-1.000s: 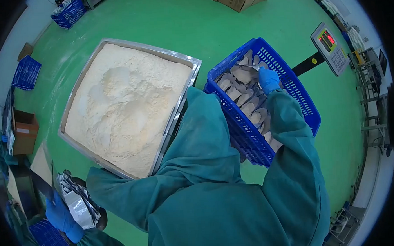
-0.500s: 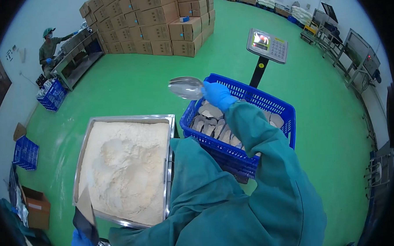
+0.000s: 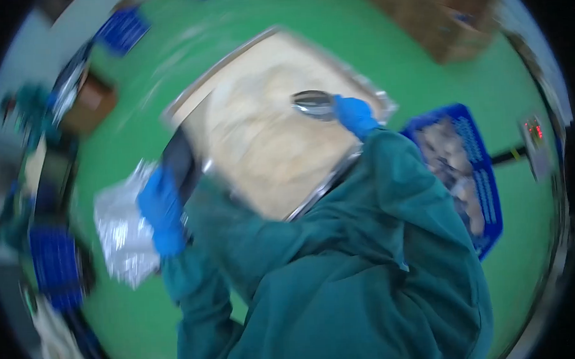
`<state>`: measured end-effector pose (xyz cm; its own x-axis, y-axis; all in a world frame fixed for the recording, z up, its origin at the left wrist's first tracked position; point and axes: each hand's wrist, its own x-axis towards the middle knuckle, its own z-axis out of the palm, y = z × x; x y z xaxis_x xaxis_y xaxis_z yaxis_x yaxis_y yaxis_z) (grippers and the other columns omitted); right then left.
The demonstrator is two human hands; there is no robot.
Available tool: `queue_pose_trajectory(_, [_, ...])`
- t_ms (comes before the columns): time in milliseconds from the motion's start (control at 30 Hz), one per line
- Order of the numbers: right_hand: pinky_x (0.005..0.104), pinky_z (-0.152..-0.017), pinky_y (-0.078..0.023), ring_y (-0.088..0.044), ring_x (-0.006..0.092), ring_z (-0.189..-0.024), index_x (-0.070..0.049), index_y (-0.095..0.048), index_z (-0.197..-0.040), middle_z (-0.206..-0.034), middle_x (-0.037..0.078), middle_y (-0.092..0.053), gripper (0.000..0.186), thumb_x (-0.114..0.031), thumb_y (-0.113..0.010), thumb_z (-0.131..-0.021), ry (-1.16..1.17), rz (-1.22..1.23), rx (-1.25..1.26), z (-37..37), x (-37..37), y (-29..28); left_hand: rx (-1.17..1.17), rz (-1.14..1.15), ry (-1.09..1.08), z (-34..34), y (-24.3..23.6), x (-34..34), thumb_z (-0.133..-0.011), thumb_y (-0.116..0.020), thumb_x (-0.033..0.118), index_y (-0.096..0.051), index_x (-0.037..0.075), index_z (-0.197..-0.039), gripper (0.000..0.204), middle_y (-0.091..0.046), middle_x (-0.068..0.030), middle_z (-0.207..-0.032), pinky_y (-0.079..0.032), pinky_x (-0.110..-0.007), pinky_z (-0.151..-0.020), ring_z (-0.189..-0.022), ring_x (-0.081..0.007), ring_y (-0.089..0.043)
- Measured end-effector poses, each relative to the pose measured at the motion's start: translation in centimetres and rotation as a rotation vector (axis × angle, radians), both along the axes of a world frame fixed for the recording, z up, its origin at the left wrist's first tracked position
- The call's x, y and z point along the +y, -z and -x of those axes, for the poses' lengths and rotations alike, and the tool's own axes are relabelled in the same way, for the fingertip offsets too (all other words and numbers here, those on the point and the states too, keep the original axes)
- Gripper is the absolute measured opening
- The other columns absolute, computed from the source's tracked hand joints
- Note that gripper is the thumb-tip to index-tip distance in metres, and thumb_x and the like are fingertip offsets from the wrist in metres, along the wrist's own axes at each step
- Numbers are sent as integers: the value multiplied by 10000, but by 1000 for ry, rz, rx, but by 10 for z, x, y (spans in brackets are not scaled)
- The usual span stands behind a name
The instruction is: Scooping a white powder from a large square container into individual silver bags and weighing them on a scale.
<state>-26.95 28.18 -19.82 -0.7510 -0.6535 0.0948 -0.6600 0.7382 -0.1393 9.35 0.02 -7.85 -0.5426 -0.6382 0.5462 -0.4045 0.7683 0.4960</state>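
A shiny metal scoop is gripped in my blue-gloved right hand, over the right part of a metal tray of pale cream powder. Whether the scoop carries powder is blurred. My left hand, also gloved in blue, is closed on a flat pouch, dark at its lower end and paler toward the top. The pouch's upper end reaches over the tray's left edge. Under and beside my left hand lies a stack of silvery plastic pouches.
A blue basket of filled pouches stands at the right, beside a scale display on a post. Cardboard boxes are stacked far right. At the left are blue baskets, an open carton and a co-worker in green.
My view has swung left and down. The scoop in my right hand has gone from above the blue basket to over the powder tray. My left hand still holds the pouch, now nearer the tray.
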Motion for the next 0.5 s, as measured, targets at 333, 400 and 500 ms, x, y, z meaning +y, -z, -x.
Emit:
queue_pose_trajectory(333, [439,-683,-459,-589,322,-781,-77,-571,-915,-863,157,-606,284,-264,-384,-813,-175,-323,-326,-97,-83,87,-69,-223,-202,-21,-4,-1,-777,-592,278,-639,58,-889,251,-596,-165,-650,-432,-340,-522,-568,-262,-596])
queue_pose_trajectory(400, [440,-690,-457,-586,324,-787,-77,-566,-931,-877,156,-604,299,-281,-379,-818,-79,-318,-335,-82,-72,76,-101,-254,-252,-16,-6,-2,-775,-592,277,-642,60,-890,250,-599,-171,-678,-443,-336,-545,-598,-267,-605])
queue_pose_trajectory(500, [417,-707,-451,-572,346,-788,-74,-586,-879,-850,165,-601,333,-332,-384,-821,-29,-24,-267,-53,-45,56,-63,-137,-176,-3,-10,0,-772,-591,284,-641,69,-892,250,-596,-184,-705,-450,-334,-571,-634,-287,-605])
